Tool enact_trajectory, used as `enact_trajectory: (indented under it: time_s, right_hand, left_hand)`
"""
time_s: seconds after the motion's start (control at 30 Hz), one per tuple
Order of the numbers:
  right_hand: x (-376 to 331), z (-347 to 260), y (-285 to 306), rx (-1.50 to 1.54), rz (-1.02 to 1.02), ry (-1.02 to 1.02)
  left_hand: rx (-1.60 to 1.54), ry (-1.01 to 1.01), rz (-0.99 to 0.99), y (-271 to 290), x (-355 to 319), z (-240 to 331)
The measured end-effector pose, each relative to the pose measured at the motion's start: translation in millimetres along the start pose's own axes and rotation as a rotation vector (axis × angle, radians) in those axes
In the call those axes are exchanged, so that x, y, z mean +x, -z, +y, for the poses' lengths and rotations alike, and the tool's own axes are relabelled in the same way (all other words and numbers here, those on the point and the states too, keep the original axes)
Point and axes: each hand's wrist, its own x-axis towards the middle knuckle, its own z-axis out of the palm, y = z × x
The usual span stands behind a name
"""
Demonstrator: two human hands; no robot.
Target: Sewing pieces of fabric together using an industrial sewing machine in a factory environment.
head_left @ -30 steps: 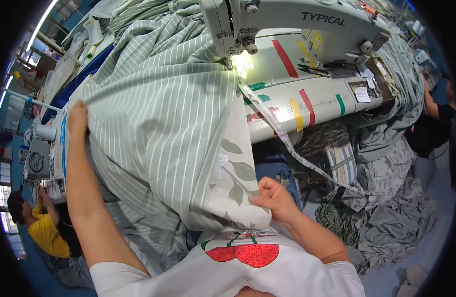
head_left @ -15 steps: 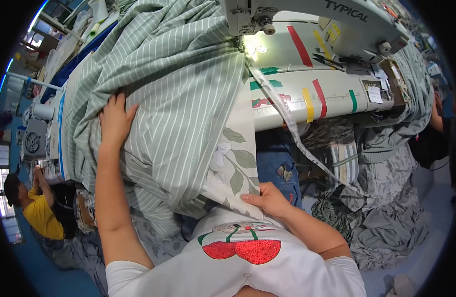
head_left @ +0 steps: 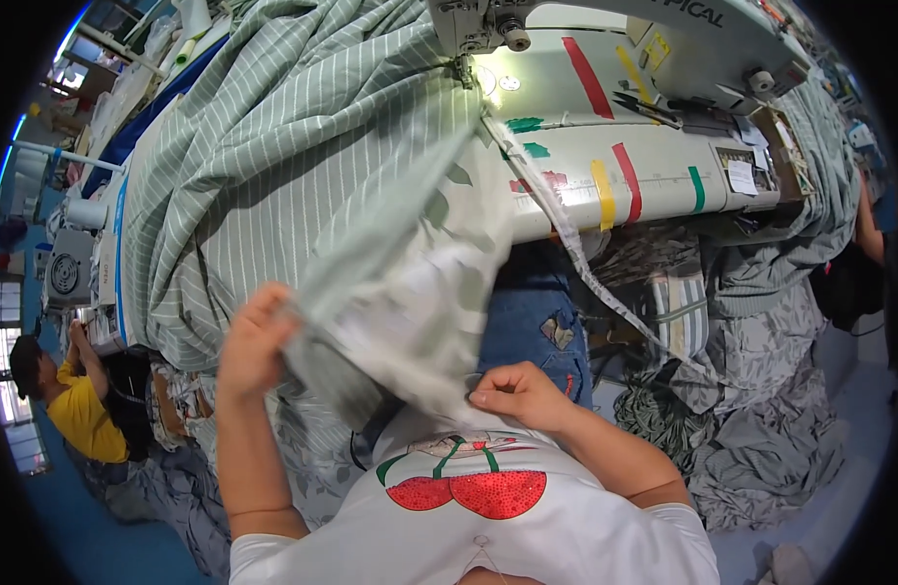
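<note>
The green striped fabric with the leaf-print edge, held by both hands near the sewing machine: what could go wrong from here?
The green striped fabric is bunched up high between the left hand and the right hand, so it might drag or pucker at the white sewing machine's needle area. The long trimmed strip hanging off the white table edge could snag on the fabric piles below.

Place: a garment sewing workshop, where I sit at my station.
Machine: an industrial sewing machine (head_left: 605, 29) on a tape-marked table (head_left: 653, 175).
Fabric: striped cloth (head_left: 273, 166) heaped everywhere, grey piles (head_left: 761, 409) on the floor.
Others: a co-worker (head_left: 69, 409) seated nearby.
</note>
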Motion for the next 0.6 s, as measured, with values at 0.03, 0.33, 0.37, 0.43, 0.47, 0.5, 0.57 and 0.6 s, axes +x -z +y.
enact_trajectory:
  time_s: [0.03, 0.33, 0.37, 0.43, 0.47, 0.5, 0.57, 0.6]
  right_hand:
    - [-0.8, 0.6, 0.0, -0.035, -0.046, 0.035]
    - [22.6, -41.7, -18.2, 0.285, 0.379, 0.382]
    - [29.8, -48.4, -18.3, 0.363, 0.332, 0.357]
    - [38.4, -55.8, -17.5, 0.520, 0.194, 0.367]
    - [38.9, -56.1, -16.8, 0.508, 0.232, 0.305]
    - [38.5, -54.6, -15.6, 0.416, 0.188, 0.249]
    - [34.2, -48.1, -12.9, 0.215, 0.115, 0.109]
    - [31.3, -44.3, -11.5, 0.220, 0.097, 0.130]
  left_hand:
    - [-0.140, -0.041, -0.022, 2.7, 7.3, 19.8]
    - [0.454, 0.036, -0.296, 8.8, 7.8, 67.6]
    - [0.424, 0.019, -0.246, 10.1, 5.7, 62.9]
    - [0.393, 0.016, -0.207, 10.8, 7.3, 55.8]
    - [0.404, 0.028, -0.221, 10.8, 11.2, 54.1]
    - [0.369, 0.012, -0.179, 11.8, 17.4, 54.3]
    - [-0.014, 0.070, 0.082, 18.5, 33.5, 59.5]
    - [-0.067, -0.030, 0.202, 24.9, 42.6, 63.0]
